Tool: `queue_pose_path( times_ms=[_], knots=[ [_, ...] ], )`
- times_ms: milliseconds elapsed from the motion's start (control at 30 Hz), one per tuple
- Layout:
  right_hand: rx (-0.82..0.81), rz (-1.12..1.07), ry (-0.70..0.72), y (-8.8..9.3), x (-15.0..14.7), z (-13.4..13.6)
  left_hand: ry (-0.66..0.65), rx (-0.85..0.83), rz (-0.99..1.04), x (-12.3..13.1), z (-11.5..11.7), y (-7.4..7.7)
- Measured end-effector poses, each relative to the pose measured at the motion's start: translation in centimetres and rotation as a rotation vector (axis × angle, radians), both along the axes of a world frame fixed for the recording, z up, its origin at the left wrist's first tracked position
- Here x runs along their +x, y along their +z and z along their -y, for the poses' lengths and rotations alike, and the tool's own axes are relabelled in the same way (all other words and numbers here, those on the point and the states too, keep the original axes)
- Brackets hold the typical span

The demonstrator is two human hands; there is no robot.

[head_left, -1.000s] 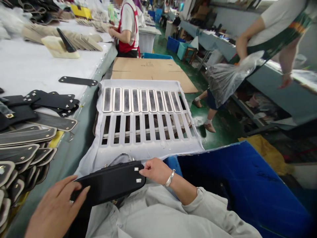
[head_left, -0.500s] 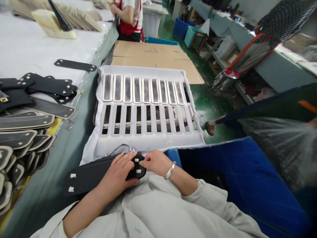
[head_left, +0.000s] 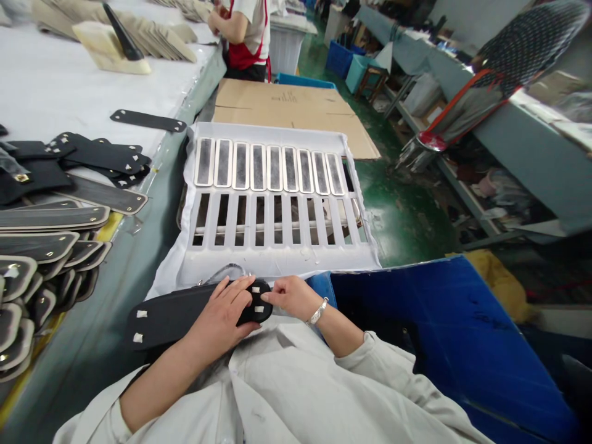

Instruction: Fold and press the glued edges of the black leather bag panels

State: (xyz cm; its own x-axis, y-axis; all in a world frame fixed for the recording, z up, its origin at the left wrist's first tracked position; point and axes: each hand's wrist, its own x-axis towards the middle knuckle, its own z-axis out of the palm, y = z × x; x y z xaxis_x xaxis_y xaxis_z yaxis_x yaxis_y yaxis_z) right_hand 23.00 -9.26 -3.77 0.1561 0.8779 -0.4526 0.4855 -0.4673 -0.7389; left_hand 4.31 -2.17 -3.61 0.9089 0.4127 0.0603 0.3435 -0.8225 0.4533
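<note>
Close to my body lies a long black padded strip [head_left: 178,314] with rounded ends and small white patches near each end. My left hand [head_left: 226,308] grips it across its right part, fingers over the top and thumb along the near edge. At the strip's right tip, my right hand [head_left: 291,299] has thumb and index finger pinched at the rim, beside the white patches. What lies between those fingertips is too small to see. Just beyond the strip stands a white slotted rack [head_left: 282,259] with a row of grey, pale-rimmed plates [head_left: 267,168] across its far half.
The left table [head_left: 152,92] bears black strips [head_left: 99,154], stacked grey pale-edged pieces [head_left: 41,246] and a block with a black handle [head_left: 111,46]. Cardboard [head_left: 287,105] lies past the rack. A blue bin [head_left: 444,320] is at right. Two co-workers stand farther off.
My view has shifted slightly. The figure with clear plastic at the right has gone from view, baring a yellow bag. Both hands stay at nearly the same places on the black strip.
</note>
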Motion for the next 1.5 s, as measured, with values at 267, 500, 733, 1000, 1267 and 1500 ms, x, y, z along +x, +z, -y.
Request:
queue_pose_path(
  times_ms=[267, 500, 733, 1000, 1267, 1500],
  knots=[
    [0.06, 0.108, -0.084, 0.7, -1.1, 0.9, -0.023, 0.08, 0.013, 0.1, -0.2, 0.3],
    [0.002, 0.103, -0.035, 0.6, -0.7, 0.3, -0.023, 0.19, 0.06, 0.0, -0.2, -0.3],
    [0.059, 0.136, -0.062, 0.8, -0.4, -1.0, 0.01, 0.15, 0.033, 0.5, -0.2, -0.3],
    [0.273, 0.301, 0.031, 1.1, -0.3, -0.5, 0.278, 0.143, 0.043, -8.0, -1.3, 0.5],
    [0.469, 0.504, 0.57, 2.6, -8.3, -5.0, 1.093, -0.603, 0.083, -17.2, -3.0, -0.2],
    [0.448, 0.529, 0.666, 0.9, -13.0, -7.8, 1.007, -0.842, 0.207, -16.6, -4.9, -0.3]
  ],
)
